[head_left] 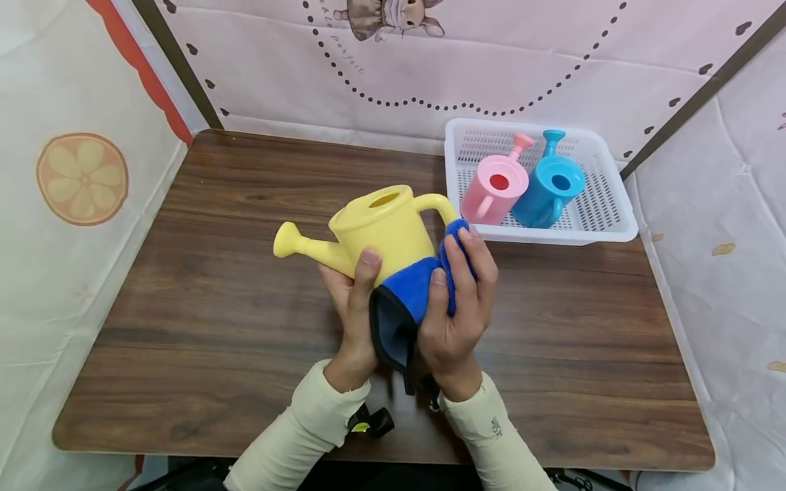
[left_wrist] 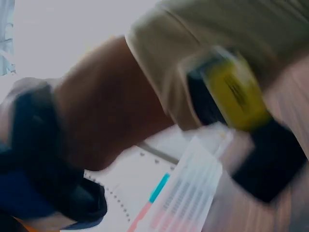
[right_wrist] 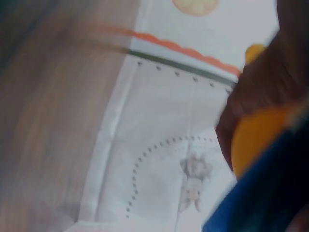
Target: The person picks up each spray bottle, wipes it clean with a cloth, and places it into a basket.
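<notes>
Above the middle of the table a yellow toy watering can [head_left: 393, 232] is held tilted, its spout pointing left. My left hand [head_left: 356, 314] grips the can low on its spout side, thumb up against the body. A blue cloth [head_left: 413, 286] with a black edge and dark underside covers the can's lower right part. My right hand [head_left: 457, 307] pinches a fold of this cloth against the lower end of the can's handle. In the right wrist view, the cloth [right_wrist: 260, 188] lies across the yellow can [right_wrist: 258, 137]; the left wrist view is blurred.
A white plastic basket [head_left: 540, 235] stands at the back right of the brown wooden table [head_left: 245, 327]. Inside it are a pink watering can [head_left: 491, 191] and a blue watering can [head_left: 546, 194]. Printed cloth walls [head_left: 430, 75] enclose the table at the back and sides.
</notes>
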Action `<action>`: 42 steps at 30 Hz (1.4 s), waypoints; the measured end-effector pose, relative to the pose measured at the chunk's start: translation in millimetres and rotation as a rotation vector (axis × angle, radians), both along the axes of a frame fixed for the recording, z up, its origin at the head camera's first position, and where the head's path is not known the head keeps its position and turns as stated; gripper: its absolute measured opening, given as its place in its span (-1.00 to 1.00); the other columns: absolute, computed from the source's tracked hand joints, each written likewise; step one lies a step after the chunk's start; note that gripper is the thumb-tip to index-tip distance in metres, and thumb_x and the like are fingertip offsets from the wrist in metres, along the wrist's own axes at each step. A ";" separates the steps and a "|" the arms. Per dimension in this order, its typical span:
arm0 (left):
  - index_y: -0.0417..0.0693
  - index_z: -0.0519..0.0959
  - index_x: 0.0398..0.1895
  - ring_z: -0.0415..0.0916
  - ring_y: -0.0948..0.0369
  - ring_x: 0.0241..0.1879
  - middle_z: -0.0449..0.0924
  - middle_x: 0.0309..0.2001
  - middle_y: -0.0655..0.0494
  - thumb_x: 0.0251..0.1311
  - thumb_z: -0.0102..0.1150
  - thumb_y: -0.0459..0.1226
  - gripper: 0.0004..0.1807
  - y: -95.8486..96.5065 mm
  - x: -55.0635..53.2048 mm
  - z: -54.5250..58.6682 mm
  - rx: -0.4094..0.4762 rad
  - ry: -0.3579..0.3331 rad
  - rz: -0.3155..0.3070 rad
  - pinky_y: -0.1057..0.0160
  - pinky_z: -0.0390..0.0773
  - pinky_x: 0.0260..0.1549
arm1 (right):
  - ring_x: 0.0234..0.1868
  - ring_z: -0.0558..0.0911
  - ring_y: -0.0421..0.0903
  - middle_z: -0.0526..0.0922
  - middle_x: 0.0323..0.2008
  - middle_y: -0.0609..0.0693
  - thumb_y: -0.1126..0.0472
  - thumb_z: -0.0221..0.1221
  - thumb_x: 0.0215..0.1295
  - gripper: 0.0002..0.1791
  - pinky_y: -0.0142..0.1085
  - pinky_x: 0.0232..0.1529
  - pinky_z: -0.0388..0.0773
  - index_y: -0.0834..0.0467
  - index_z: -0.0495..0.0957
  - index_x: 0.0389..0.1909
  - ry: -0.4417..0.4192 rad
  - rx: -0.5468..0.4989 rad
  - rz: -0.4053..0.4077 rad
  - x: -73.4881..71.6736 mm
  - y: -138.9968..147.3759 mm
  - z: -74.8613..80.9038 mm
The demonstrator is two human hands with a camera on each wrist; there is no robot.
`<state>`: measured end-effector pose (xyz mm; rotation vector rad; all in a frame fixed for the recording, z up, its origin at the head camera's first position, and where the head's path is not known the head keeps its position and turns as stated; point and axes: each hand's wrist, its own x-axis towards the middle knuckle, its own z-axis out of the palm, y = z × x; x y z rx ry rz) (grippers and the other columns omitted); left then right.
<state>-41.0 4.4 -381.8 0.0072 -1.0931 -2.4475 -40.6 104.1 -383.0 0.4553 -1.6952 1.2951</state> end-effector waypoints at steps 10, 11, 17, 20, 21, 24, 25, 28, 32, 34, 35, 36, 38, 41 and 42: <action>0.09 0.42 0.25 0.71 0.29 -0.29 0.73 -0.19 0.16 0.16 0.65 0.29 -0.16 -2.7 -8.4 3.4 -0.022 0.094 -0.051 0.31 0.77 -0.21 | 0.39 0.65 0.06 0.66 0.39 0.07 -0.30 0.53 0.36 0.02 -0.18 0.45 0.70 0.27 0.42 0.57 -0.380 -0.499 0.514 -9.0 25.5 16.3; 0.08 0.43 0.26 0.70 0.28 -0.27 0.72 -0.17 0.15 0.15 0.65 0.31 -0.14 -2.0 -8.8 4.4 -0.019 0.091 -0.049 0.30 0.77 -0.18 | 0.36 0.67 0.04 0.70 0.35 0.05 -0.32 0.56 0.31 0.02 -0.18 0.44 0.71 0.24 0.44 0.54 -0.404 -0.540 0.556 -9.0 23.4 12.7; 0.11 0.33 0.52 0.69 0.17 0.01 0.67 0.07 0.03 0.31 0.47 0.36 -0.07 1.3 -6.5 10.7 -0.008 0.029 -0.041 0.18 0.74 0.13 | 0.52 0.59 0.06 0.59 0.54 0.03 -0.44 0.59 0.15 0.25 -0.12 0.53 0.64 0.10 0.27 0.67 -0.471 -0.581 0.641 -3.5 1.6 -6.3; 0.26 0.20 0.64 0.64 0.14 0.12 0.60 0.17 0.01 0.42 0.35 0.31 -0.10 -0.9 -1.8 10.2 -0.019 -0.006 -0.079 0.16 0.70 0.25 | 0.51 0.54 0.10 0.48 0.56 0.08 -0.41 0.64 0.08 0.35 -0.08 0.53 0.64 0.09 0.16 0.72 -0.459 -0.538 0.618 0.1 -8.0 -8.1; 0.31 0.17 0.67 0.62 0.13 0.15 0.59 0.20 0.01 0.43 0.34 0.31 -0.10 -2.0 -0.6 9.6 -0.030 -0.013 -0.093 0.16 0.68 0.29 | 0.50 0.53 0.11 0.46 0.56 0.10 -0.40 0.66 0.06 0.37 -0.07 0.53 0.64 0.09 0.14 0.72 -0.454 -0.530 0.615 0.9 -9.9 -7.6; 0.33 0.18 0.67 0.59 0.15 0.19 0.58 0.23 0.04 0.36 0.39 0.37 -0.03 -4.7 0.6 5.4 -0.058 -0.025 -0.116 0.19 0.64 0.32 | 0.46 0.54 0.06 0.47 0.55 0.08 -0.35 0.68 0.08 0.37 -0.11 0.51 0.63 0.11 0.13 0.73 -0.436 -0.530 0.633 2.0 -12.5 -9.9; 0.31 0.25 0.63 0.61 0.17 0.17 0.61 0.21 0.07 0.29 0.48 0.38 -0.01 -5.5 -0.6 4.2 -0.054 -0.013 -0.117 0.21 0.65 0.29 | 0.41 0.58 0.02 0.53 0.49 0.05 -0.37 0.67 0.09 0.33 -0.15 0.47 0.65 0.13 0.18 0.69 -0.434 -0.529 0.635 2.2 -12.0 -12.1; 0.12 0.52 0.39 0.69 0.24 0.01 0.75 0.04 0.16 0.08 0.75 0.24 -0.09 -8.4 -9.6 1.6 -0.047 0.080 -0.134 0.27 0.71 0.12 | 0.23 0.66 -0.13 0.67 0.29 -0.05 -0.44 0.56 0.23 0.17 -0.27 0.34 0.67 0.17 0.29 0.60 -0.449 -0.530 0.633 1.3 -7.1 -18.8; 0.02 0.74 0.14 0.72 0.30 -0.16 0.84 -0.10 0.21 -0.02 0.88 -0.02 -0.32 -26.0 -23.6 1.0 -0.172 0.267 -0.278 0.31 0.75 -0.06 | 0.06 0.65 -0.21 0.68 0.04 -0.14 -0.54 0.35 0.39 0.05 -0.34 0.22 0.61 0.20 0.35 0.50 -0.574 -0.513 0.609 -2.3 7.1 -21.7; 0.03 0.74 0.20 0.72 0.29 -0.11 0.85 -0.02 0.22 0.01 0.88 -0.06 -0.31 -41.1 -29.8 2.8 -0.304 0.339 -0.378 0.31 0.76 0.00 | -0.02 0.64 -0.21 0.64 -0.11 -0.16 -0.57 0.28 0.43 -0.03 -0.36 0.13 0.60 0.20 0.45 0.37 -0.698 -0.504 0.654 -7.3 17.9 -26.3; 0.03 0.73 0.24 0.73 0.28 -0.05 0.85 0.03 0.23 0.01 0.87 -0.05 -0.28 -49.9 -33.3 4.7 -0.384 0.370 -0.403 0.29 0.76 0.07 | -0.01 0.65 -0.21 0.65 -0.10 -0.14 -0.57 0.23 0.48 -0.07 -0.36 0.13 0.61 0.19 0.48 0.36 -0.748 -0.498 0.725 -14.5 25.3 -43.3; -0.03 0.71 0.28 0.74 0.28 0.00 0.84 0.09 0.23 0.02 0.87 -0.04 -0.24 -58.6 -36.9 6.4 -0.460 0.399 -0.421 0.28 0.75 0.14 | -0.02 0.66 -0.23 0.66 -0.12 -0.15 -0.53 0.14 0.58 -0.18 -0.38 0.12 0.62 0.16 0.52 0.30 -0.823 -0.469 0.781 -19.6 33.1 -51.1; -0.10 0.68 0.34 0.74 0.26 0.09 0.83 0.18 0.23 0.01 0.87 -0.05 -0.17 -73.0 -43.2 9.6 -0.553 0.434 -0.471 0.26 0.73 0.24 | 0.00 0.65 -0.27 0.66 -0.09 -0.17 -0.46 -0.01 0.72 -0.33 -0.41 0.11 0.61 0.07 0.55 0.26 -0.964 -0.398 0.886 -29.2 46.0 -65.2; -0.18 0.68 0.34 0.75 0.25 0.13 0.83 0.19 0.21 0.01 0.87 -0.03 -0.14 -78.8 -47.8 9.2 -0.615 0.457 -0.412 0.23 0.72 0.27 | 0.08 0.65 -0.24 0.69 0.02 -0.12 -0.48 0.00 0.69 -0.26 -0.37 0.19 0.61 0.11 0.52 0.33 -1.040 -0.355 0.964 -31.2 49.0 -63.4; -0.16 0.69 0.33 0.76 0.26 0.10 0.84 0.17 0.22 0.01 0.87 -0.02 -0.16 -76.1 -46.9 7.1 -0.602 0.445 -0.376 0.24 0.74 0.23 | 0.08 0.65 -0.24 0.69 0.01 -0.14 -0.48 0.05 0.66 -0.25 -0.38 0.20 0.60 0.12 0.52 0.33 -1.036 -0.352 0.926 -24.4 44.5 -45.5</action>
